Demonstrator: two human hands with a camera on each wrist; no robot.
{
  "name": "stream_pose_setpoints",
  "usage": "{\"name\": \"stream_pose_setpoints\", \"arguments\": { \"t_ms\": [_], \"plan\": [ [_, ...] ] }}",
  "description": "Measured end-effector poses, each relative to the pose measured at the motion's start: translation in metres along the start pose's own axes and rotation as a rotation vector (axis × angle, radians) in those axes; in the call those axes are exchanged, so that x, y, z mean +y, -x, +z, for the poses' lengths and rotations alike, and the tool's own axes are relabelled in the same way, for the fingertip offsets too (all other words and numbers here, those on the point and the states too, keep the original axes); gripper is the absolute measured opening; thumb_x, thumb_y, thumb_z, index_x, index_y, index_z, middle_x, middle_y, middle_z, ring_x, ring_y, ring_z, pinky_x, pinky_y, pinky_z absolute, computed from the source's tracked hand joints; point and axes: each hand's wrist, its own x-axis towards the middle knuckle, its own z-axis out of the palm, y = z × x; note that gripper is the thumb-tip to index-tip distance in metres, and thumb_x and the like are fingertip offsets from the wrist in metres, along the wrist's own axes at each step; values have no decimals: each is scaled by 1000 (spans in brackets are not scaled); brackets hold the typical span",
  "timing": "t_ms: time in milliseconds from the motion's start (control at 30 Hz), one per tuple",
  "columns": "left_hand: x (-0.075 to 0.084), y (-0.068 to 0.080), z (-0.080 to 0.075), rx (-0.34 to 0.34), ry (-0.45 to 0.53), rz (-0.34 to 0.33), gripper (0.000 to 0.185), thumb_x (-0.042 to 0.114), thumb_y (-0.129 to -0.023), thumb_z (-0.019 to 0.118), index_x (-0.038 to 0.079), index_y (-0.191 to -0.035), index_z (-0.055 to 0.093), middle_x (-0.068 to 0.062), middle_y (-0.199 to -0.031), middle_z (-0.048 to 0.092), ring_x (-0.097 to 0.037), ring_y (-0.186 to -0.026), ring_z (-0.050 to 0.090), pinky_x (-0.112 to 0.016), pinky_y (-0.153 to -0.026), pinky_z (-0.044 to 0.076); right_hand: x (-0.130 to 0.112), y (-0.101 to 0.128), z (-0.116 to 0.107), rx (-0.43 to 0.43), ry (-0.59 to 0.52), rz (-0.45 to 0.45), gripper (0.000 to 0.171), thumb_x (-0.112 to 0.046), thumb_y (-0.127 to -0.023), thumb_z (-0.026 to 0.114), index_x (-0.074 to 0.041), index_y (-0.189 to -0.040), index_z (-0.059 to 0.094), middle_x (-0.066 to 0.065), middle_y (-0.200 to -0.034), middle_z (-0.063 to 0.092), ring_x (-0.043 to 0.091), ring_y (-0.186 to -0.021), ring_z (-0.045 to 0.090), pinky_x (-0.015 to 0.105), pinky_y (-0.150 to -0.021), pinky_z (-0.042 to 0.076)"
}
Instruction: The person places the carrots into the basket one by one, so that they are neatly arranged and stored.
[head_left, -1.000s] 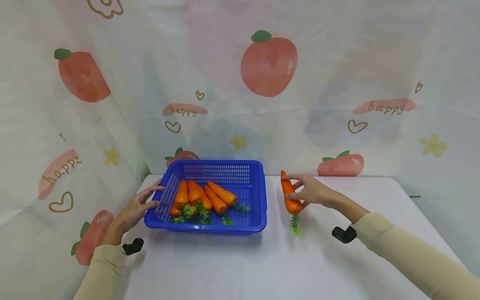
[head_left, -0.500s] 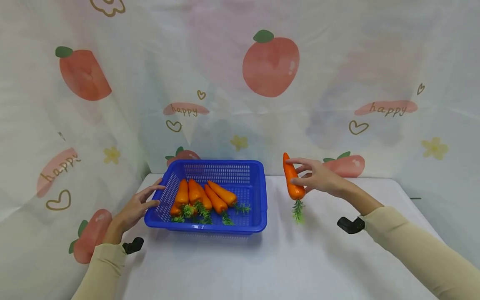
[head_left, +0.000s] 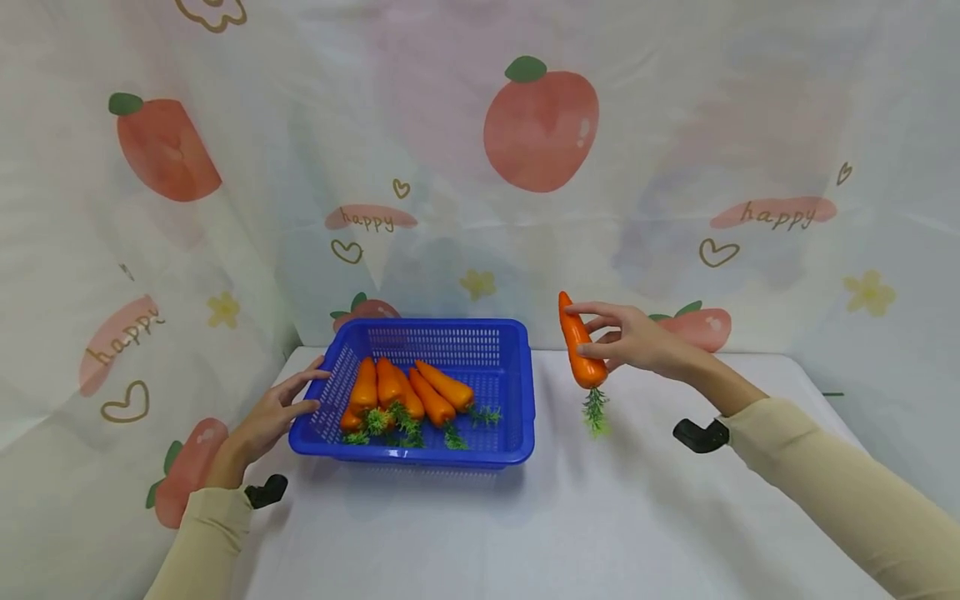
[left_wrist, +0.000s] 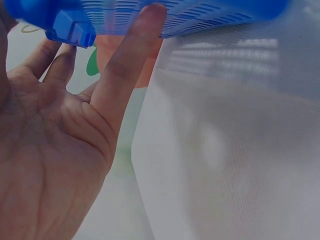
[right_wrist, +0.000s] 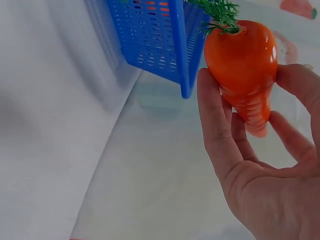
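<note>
My right hand (head_left: 626, 342) grips an orange toy carrot (head_left: 578, 350) in the air, right of the blue basket (head_left: 517, 392); its pointed end is up and its green leaves hang down. The right wrist view shows thumb and fingers wrapped round the carrot (right_wrist: 244, 67), with the basket (right_wrist: 150, 40) behind it. Several more carrots (head_left: 405, 392) lie in the basket, leaves toward me. My left hand (head_left: 273, 412) rests with straight fingers against the basket's left wall; in the left wrist view a fingertip (left_wrist: 150, 20) touches the basket's underside edge (left_wrist: 70, 22).
The basket stands on a white table (head_left: 525, 533) whose right half lies under the raised carrot. A curtain (head_left: 540, 125) printed with fruit and hearts hangs close behind and to the left. Black wrist mounts (head_left: 697, 435) show at both sleeves.
My right hand has lifted the carrot off the table and brought it up and slightly left. The left hand and the basket have not moved.
</note>
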Motion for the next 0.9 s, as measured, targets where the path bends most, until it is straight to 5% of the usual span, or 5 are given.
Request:
{"name": "stream_pose_setpoints", "arguments": {
  "t_ms": [400,900],
  "plan": [
    [-2,0,-2,0,21,-3,50,14,-105,58,5,-152,44,-2,-174,5,-46,-154,11,-42,-97,57,-22,-42,10,-168,73,-10,64,-20,-96,74,-19,-154,47,26,-145,48,36,-111,67,46,-77,63],
    [-1,-1,0,7,12,-12,51,14,-104,58,6,-153,43,-1,-174,5,-47,-154,9,-62,-103,48,-54,-121,57,-340,160,-18,63,-22,-96,74,-26,-154,49,18,-150,47,29,-116,65,44,-80,63]
  ]
}}
